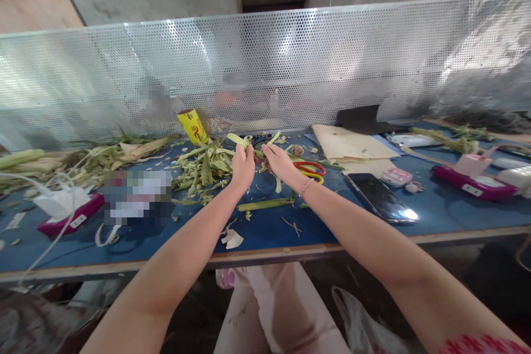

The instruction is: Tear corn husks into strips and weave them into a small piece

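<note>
Over the blue table, my left hand (243,168) is closed, thumb and fingers pinching a pale green plant strip (236,139) that sticks out past the fingertips. My right hand (280,162) is close beside it, also closed, and another pale green strip (274,137) shows at its fingertips. What lies between the two hands is partly hidden by the fingers. A pile of green plant scraps (207,168) lies left of my left hand. Scissors with red and yellow handles (311,168) lie by my right wrist, blades hidden. Below the hands rests a flat green stalk (265,204).
A perforated metal screen (265,72) rises behind the table (265,232). A yellow tube (193,126) leans near it. To the right are brown paper (352,144), a phone (381,197) and a purple power strip (473,182). Another purple power strip (72,215) with white cables is left.
</note>
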`<state>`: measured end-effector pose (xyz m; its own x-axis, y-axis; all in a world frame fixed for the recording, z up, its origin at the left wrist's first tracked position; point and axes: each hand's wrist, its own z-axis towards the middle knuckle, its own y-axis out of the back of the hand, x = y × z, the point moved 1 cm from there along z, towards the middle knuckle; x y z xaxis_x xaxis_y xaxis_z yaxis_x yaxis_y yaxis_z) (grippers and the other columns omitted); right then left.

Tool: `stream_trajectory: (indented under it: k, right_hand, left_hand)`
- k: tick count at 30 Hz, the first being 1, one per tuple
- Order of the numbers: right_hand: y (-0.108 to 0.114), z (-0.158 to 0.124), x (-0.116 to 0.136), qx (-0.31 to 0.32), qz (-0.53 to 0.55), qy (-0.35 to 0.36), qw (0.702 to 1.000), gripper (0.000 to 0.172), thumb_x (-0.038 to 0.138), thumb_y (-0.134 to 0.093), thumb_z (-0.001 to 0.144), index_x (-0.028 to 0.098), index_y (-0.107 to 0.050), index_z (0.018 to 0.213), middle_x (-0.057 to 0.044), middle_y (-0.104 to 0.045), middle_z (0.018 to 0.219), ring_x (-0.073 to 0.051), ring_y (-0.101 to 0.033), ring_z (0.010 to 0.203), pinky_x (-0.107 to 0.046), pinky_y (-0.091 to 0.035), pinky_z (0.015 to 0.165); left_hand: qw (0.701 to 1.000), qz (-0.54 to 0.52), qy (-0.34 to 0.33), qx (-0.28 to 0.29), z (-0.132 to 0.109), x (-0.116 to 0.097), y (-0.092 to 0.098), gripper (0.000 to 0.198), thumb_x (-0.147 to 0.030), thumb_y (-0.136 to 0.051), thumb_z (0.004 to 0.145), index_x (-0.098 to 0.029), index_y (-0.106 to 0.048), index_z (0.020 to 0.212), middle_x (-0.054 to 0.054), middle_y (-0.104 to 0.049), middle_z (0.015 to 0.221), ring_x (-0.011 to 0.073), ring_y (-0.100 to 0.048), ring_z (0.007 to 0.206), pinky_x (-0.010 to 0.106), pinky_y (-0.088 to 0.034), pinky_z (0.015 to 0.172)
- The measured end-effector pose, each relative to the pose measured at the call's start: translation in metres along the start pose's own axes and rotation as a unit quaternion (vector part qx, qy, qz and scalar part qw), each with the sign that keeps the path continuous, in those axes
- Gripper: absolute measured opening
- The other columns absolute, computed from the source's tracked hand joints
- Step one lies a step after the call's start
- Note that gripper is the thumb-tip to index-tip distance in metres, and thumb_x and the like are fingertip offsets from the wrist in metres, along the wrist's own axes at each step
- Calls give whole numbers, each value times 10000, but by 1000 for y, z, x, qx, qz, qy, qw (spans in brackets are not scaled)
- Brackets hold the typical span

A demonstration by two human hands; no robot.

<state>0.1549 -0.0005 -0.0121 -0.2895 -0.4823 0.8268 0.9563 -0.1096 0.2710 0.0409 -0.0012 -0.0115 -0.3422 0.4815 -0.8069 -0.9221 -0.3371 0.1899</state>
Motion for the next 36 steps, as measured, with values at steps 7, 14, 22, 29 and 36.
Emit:
stream_trajectory:
  k: [7, 14, 22, 29, 36]
  right_hand:
    - [-8, -5, 2, -37, 52, 29, 998, 245, 370, -342, 835, 215, -359, 646, 43, -380, 543, -108, -385, 538, -244, -303, 523]
    - [-7, -3, 4, -48, 67, 31, 996, 226, 351, -366, 829, 205, -404, 660, 28, -411, 599, -111, -403, 582, -244, -330, 555]
    - [-4, 0, -2, -47, 58, 41, 996, 232, 377, -367, 825, 203, -498, 745, 21, -458, 624, -112, -432, 574, -243, -354, 558]
    - [4, -3, 6, -45, 32, 40, 998, 166, 323, -342, 835, 216, -436, 749, 39, -433, 551, -118, -428, 521, -247, -338, 547]
    - [3, -8, 16, -34, -38, 47, 998, 118, 290, -385, 813, 213, -420, 730, 10, -505, 626, -139, -480, 606, -262, -339, 606]
  left_hand:
    - [999, -32, 13, -20, -1, 4, -3, 249, -454, -380, 839, -207, -410, 816, -32, -449, 535, 113, -470, 470, 249, -335, 480]
    - [997, -56, 47, -38, -1, -4, -3, 305, -515, -341, 830, -211, -357, 807, -30, -470, 528, 97, -451, 414, 238, -310, 429]
    - [995, -63, 54, -54, 5, -2, 2, 278, -471, -412, 816, -214, -329, 752, -58, -418, 519, 86, -464, 419, 217, -340, 428]
    - [989, -128, 60, 34, -1, -10, -3, 263, -418, -496, 780, -193, -389, 696, -43, -461, 534, 93, -504, 471, 229, -405, 483]
    - [999, -44, 16, 15, -2, -12, -1, 263, -371, -478, 796, -185, -405, 624, -24, -442, 555, 96, -453, 508, 228, -373, 499]
